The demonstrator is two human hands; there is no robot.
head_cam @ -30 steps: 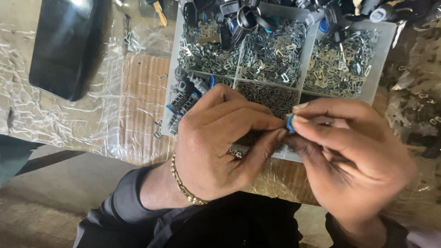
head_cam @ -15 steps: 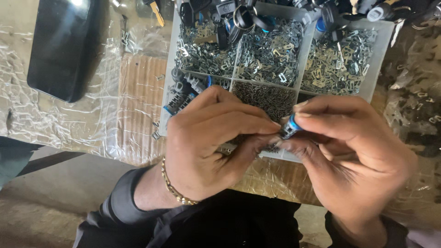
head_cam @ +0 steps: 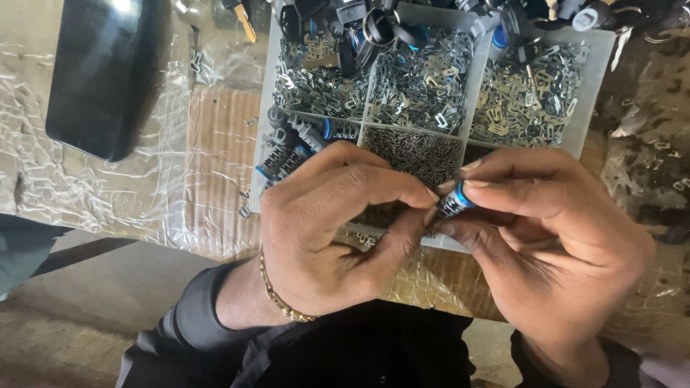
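Lock cylinder, small, dark and ridged with a blue ring at one end, sits pinched between both of the person's hands just above the near edge of a compartment tray. The right hand is closed on it, thumb below and forefinger on top at the blue end. The left hand is curled too, its fingertips meeting the other end of the cylinder; whether it truly grips or only touches I cannot make out. A gold chain bracelet hangs on the left wrist, above a dark sleeve.

Beneath the hands the pale grey tray holds heaps of small flat metal wafers in its far compartments, a bed of fine dark pins in the middle near one, and more blue-ringed cylinders lying in the near left one. Black keys and key rings are piled over the tray's far edge. The tray rests on a surface covered with crinkled clear plastic, a strip of cardboard showing just left of the tray. Well off to the left lies a glossy black case.
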